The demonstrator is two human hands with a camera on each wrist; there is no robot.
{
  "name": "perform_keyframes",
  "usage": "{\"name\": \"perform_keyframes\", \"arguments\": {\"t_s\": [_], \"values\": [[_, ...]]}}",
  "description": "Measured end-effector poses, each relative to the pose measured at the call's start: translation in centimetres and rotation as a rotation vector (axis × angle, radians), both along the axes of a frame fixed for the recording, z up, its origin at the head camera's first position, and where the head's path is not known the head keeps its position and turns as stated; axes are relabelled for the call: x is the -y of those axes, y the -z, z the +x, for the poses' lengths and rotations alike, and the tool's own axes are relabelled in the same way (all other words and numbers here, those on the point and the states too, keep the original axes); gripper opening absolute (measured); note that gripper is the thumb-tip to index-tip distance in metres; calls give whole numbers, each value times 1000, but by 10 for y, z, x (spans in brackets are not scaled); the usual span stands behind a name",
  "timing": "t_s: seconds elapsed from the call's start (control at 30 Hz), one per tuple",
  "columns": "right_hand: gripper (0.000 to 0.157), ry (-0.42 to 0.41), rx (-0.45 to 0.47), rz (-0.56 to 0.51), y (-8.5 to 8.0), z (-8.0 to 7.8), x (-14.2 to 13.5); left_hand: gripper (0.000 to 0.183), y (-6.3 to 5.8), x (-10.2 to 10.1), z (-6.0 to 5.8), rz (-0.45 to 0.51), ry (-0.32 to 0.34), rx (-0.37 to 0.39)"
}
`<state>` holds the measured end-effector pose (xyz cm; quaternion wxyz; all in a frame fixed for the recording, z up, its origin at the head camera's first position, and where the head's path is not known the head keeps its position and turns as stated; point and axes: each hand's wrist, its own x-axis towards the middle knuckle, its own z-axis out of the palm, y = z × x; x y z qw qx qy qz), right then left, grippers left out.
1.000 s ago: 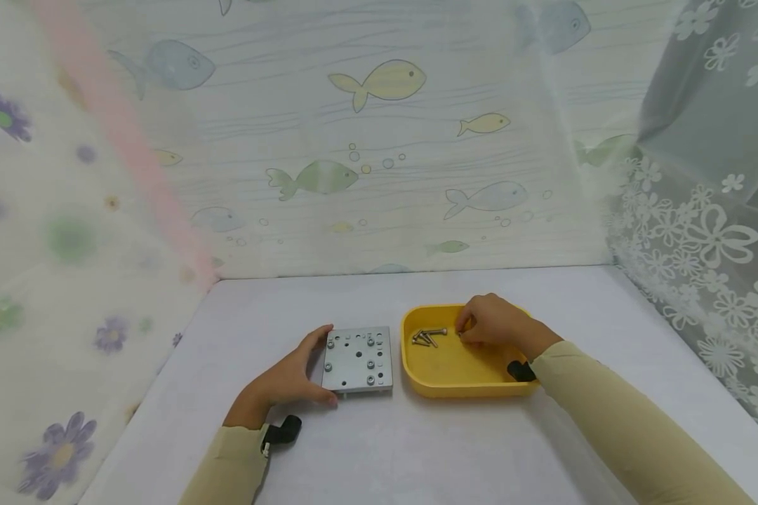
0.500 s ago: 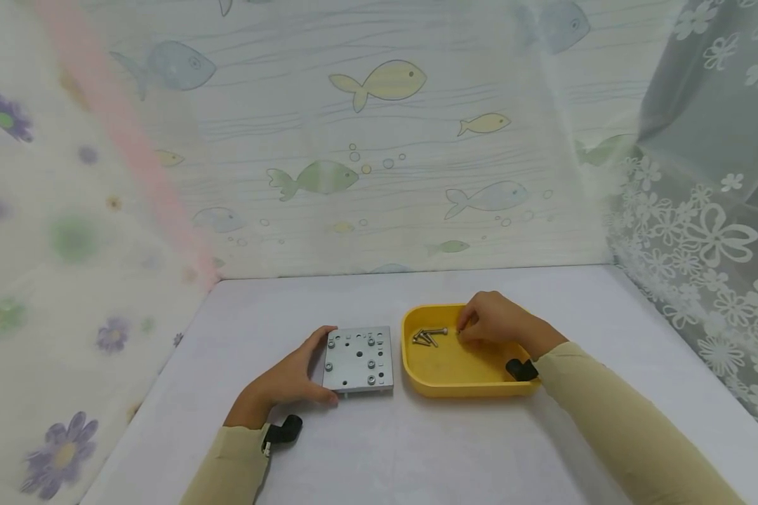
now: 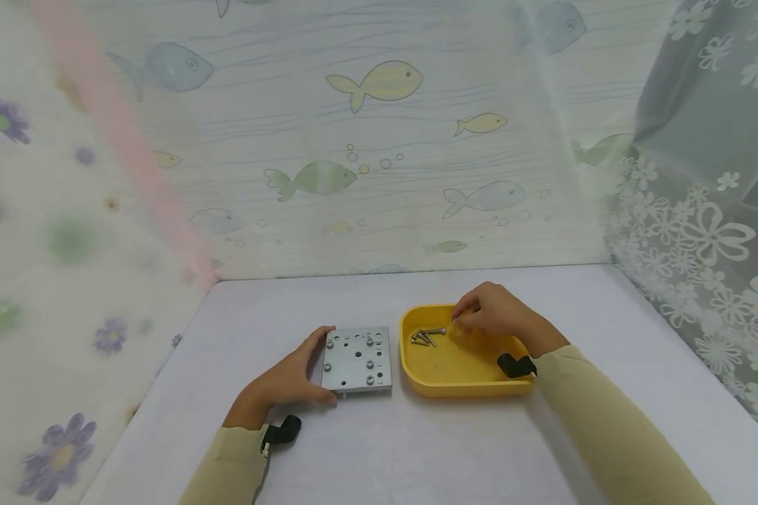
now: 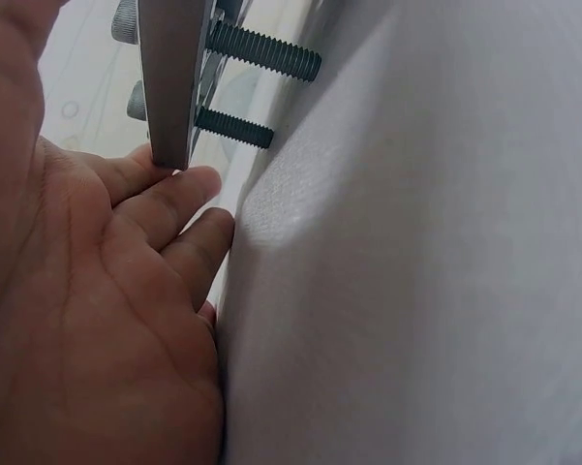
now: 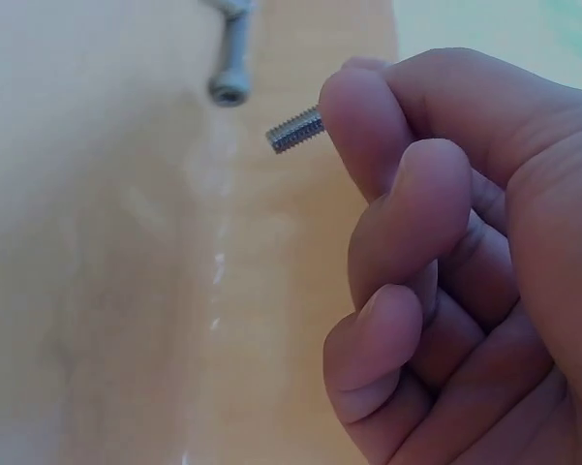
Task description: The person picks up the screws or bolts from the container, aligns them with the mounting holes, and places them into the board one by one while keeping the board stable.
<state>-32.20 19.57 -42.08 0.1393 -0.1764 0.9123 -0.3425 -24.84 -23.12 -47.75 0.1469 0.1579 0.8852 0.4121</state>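
A silver square metal plate [image 3: 346, 372] with holes and several socket-head screws lies left of the yellow tray [image 3: 442, 368]. My left hand [image 3: 284, 379] grips its left side, thumb at the near corner and fingers at the far one. In the left wrist view, threaded screw ends [image 4: 266, 50] stick out beneath the plate [image 4: 169, 87], which stands off the table. Over the tray's back part, my right hand [image 3: 497, 314] pinches a screw between thumb and forefinger. The right wrist view shows only the threaded end of that screw [image 5: 295, 131]; its head is hidden by the fingers.
Several loose screws [image 3: 424, 338] lie in the tray's left back part, one showing its socket head [image 5: 229, 89] in the right wrist view. A white cloth covers the table [image 3: 379, 442]. Printed curtains [image 3: 379, 210] stand behind and at both sides.
My right hand has risen slightly and shifted left and away from me, the pinched screw now clearer. My left hand and the plate stay put.
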Motion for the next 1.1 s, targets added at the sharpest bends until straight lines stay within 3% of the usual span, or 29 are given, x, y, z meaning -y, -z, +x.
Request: {"name": "perform_keyframes", "arguments": {"t_s": [0.5,1.1], "values": [[24,53,-80,-103,-12,14,7,126,-1,-2,0,1,8,1],[13,115,-164,-189,-38,34,47,128,-2,-3,3,-4,-14,16]]}}
